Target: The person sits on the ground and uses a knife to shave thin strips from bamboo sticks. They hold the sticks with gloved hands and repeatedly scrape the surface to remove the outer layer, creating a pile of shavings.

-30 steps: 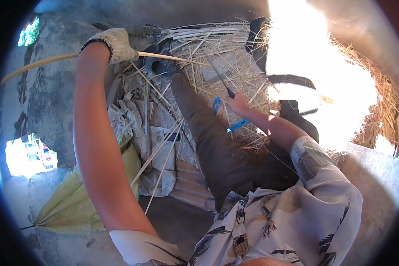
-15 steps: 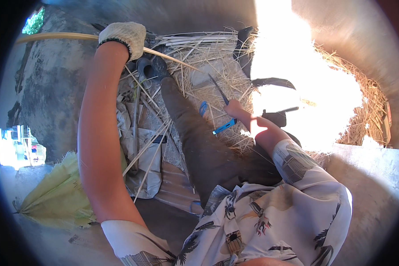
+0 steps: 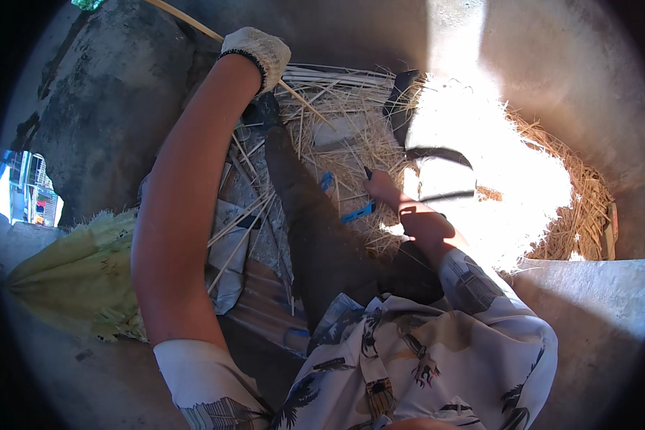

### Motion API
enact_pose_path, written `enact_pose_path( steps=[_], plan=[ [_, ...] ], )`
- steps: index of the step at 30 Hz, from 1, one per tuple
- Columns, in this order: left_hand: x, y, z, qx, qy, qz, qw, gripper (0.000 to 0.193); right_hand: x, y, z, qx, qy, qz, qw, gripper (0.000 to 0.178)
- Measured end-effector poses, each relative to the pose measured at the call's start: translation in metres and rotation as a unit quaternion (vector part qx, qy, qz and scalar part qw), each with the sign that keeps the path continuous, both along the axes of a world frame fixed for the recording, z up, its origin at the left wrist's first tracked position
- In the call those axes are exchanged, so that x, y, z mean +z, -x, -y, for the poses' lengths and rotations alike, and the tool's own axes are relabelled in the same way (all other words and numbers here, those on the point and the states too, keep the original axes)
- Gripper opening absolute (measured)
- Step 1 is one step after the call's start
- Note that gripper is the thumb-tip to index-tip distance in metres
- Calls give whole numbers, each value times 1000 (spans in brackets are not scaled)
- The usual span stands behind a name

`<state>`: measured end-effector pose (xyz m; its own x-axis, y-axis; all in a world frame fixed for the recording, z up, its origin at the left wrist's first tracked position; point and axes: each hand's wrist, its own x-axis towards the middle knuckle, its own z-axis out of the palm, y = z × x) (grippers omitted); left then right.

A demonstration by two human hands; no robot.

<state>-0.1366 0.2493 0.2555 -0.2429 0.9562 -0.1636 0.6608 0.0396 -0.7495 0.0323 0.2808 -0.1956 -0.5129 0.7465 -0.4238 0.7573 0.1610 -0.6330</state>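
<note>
My left hand (image 3: 259, 54), in a white knitted glove, is raised at the upper middle. It is closed around a long, pale bamboo strip (image 3: 304, 102), which runs out past the glove on both sides, its near end slanting down to the right. My right hand (image 3: 384, 189) is bare and lower, right of the middle. Its fingers are wrapped round a knife (image 3: 368, 173), of which only a short dark part shows beyond the fist. The strip's end lies apart from the knife. Close by the right wrist is a narrow blue object (image 3: 358, 213) whose kind I cannot make out.
My trousered leg (image 3: 308, 193) stretches forward through the middle. Thin strips and shavings (image 3: 351, 154) litter the floor around it, with a bundle of strips (image 3: 337, 75) beyond. A sunlit shavings heap (image 3: 588, 208) lies right. A yellowish sack (image 3: 86, 276) lies left, before a stained wall (image 3: 115, 107).
My left hand has shifted right in view, with the strip now sloping more steeply. My right hand has turned the knife, so its long dark blade no longer shows.
</note>
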Motion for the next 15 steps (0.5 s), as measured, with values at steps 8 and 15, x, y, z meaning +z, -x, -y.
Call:
enact_pose_path(
  steps=[8, 15],
  plan=[
    [-5, -3, -15, -75, -16, -40, 996, 14, -71, -8, -31, 61, -28, -195, 978, 35],
    [-5, 6, -14, -19, -19, -25, 999, 20, 98, 43, -46, -246, -5, -295, 923, 34]
  ],
)
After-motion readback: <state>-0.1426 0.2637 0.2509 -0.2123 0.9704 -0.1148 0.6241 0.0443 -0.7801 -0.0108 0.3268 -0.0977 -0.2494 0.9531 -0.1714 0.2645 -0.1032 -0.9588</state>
